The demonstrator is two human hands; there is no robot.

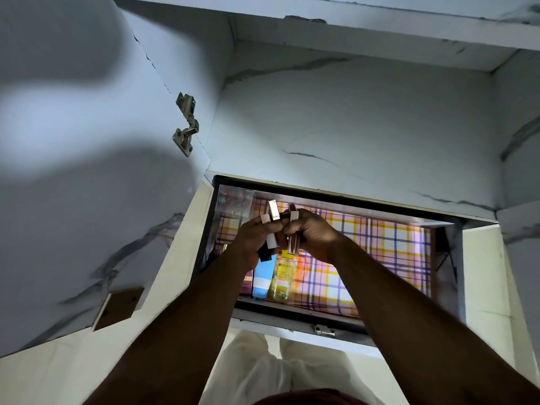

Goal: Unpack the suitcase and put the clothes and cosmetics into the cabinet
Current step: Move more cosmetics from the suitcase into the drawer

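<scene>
Both my hands are raised over an open drawer (380, 327) inside the cabinet. My left hand (252, 236) grips a bundle of lipstick tubes (271, 242) with pale and dark caps. My right hand (311, 232) holds a clear lip gloss tube (293, 244) with reddish content, touching the bundle. Below them in the drawer stand a yellow Garnier bottle (283, 280), a blue tube (263, 277) and a pink box (247, 283). A clear acrylic organiser (235, 200) sits at the drawer's back left corner.
The drawer is lined with pink, yellow and blue checked paper (388, 252). Marble-pattern cabinet walls (350, 118) rise behind. The open cabinet door (73, 171) with its metal hinge (185, 124) stands at left. My white trousers (263, 372) show below.
</scene>
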